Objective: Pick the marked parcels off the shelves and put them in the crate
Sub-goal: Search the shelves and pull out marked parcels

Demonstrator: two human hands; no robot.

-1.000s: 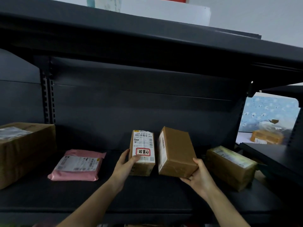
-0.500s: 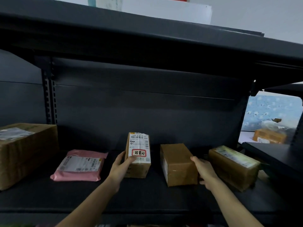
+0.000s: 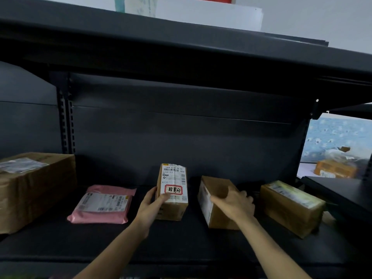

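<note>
**marked parcel held in the left hand, mid-shelf**

the marked parcel (image 3: pixel 173 192) is a small brown box with a white shipping label and a red-bordered sticker bearing handwritten characters. it stands near the middle of the shelf (image 3: pixel 181 244), a little back from its front edge. its long axis runs up and away from the person, with the labelled face toward the camera. whether its lower end sits on the shelf or just above it cannot be told.

the left hand (image 3: pixel 153 206) grips the parcel from its left side. the thumb presses on the labelled face just below the sticker, and the fingers wrap round behind, out of sight. the right hand (image 3: pixel 233 204) lies palm down on the plain brown box (image 3: pixel 215 200) just to the right. its thumb stretches across the top and its fingers drape toward the right edge, but whether it grips or merely rests there cannot be told. no red mark shows on that box's visible faces.

the parcel is straight ahead of the left hand and in its hold, so the left is the nearer hand and the likely carrier. the coming move seems to call for drawing the parcel lengthwise back over the front edge. no crate is in view. a pink mailer (image 3: pixel 102 204) and a large carton (image 3: pixel 34 188) lie toward the shelf's left end, and a taped box (image 3: pixel 289 206) toward its right end
</note>
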